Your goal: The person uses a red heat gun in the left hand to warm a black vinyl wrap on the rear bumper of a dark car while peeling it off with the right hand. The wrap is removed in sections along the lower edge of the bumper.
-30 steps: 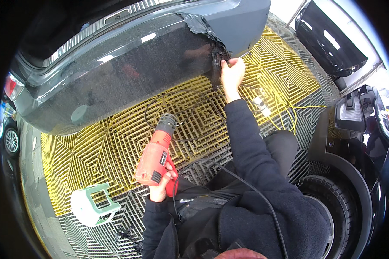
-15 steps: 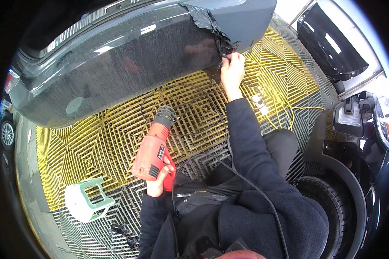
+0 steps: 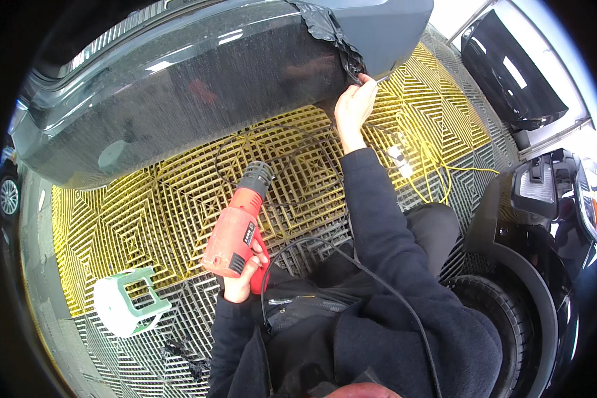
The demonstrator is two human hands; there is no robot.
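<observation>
My left hand (image 3: pixel 244 277) is wrapped round the handle of a red heat gun (image 3: pixel 228 233). Its dark nozzle points up and away, toward the bumper but apart from it. A dark, glossy car bumper (image 3: pixel 179 109) with dusty streaks spans the far side. From its right part hangs a strip of crumpled black film (image 3: pixel 326 30), loosened from the surface, with smooth grey bumper bared to the right of it. My right hand (image 3: pixel 353 113) is closed at the film's bunched lower end by the bumper's bottom edge; the fingertips are partly hidden there.
A white and pale-green step stool (image 3: pixel 116 305) stands at the left on yellow and grey grid flooring (image 3: pixel 199 219). Black scraps (image 3: pixel 187 358) lie near it. A yellow cable (image 3: pixel 438 176) coils at right, beside a dark car's front wheel (image 3: pixel 494 312). The heat gun's black cord (image 3: pixel 385 285) crosses my body.
My right hand has shifted slightly down and turned, with its fingers now against the film's lower end. The heat gun stays almost still in my left hand. The view has tilted a little.
</observation>
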